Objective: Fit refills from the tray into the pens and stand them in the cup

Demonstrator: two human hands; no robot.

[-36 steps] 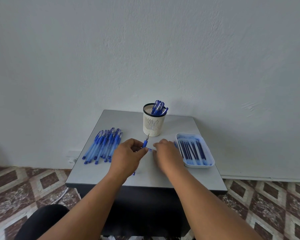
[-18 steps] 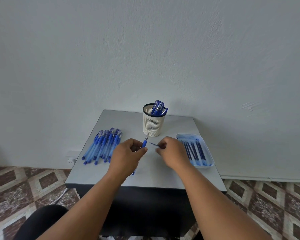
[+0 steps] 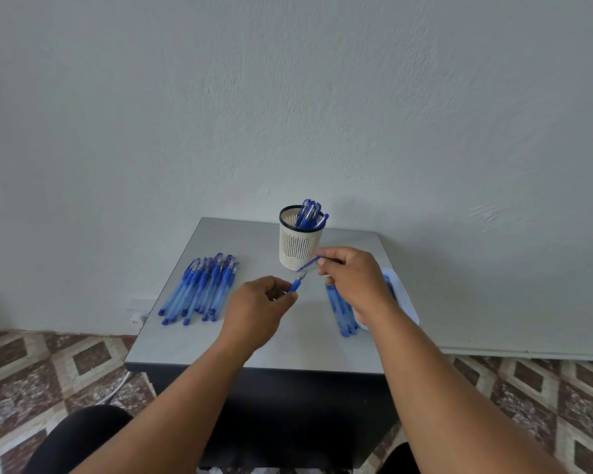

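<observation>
Grey bench by white wall; left hand grips pen, right hand pinches refill, tray mostly hidden, cup behind.

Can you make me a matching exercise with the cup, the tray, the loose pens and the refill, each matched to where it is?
Things:
1. cup
2. tray
3. loose pens
4. refill

Places:
A. pinched in the right hand
B. left side of the table
C. back middle of the table
D. right edge, partly behind the right hand

Pairs: 1-C, 2-D, 3-B, 4-A
</observation>
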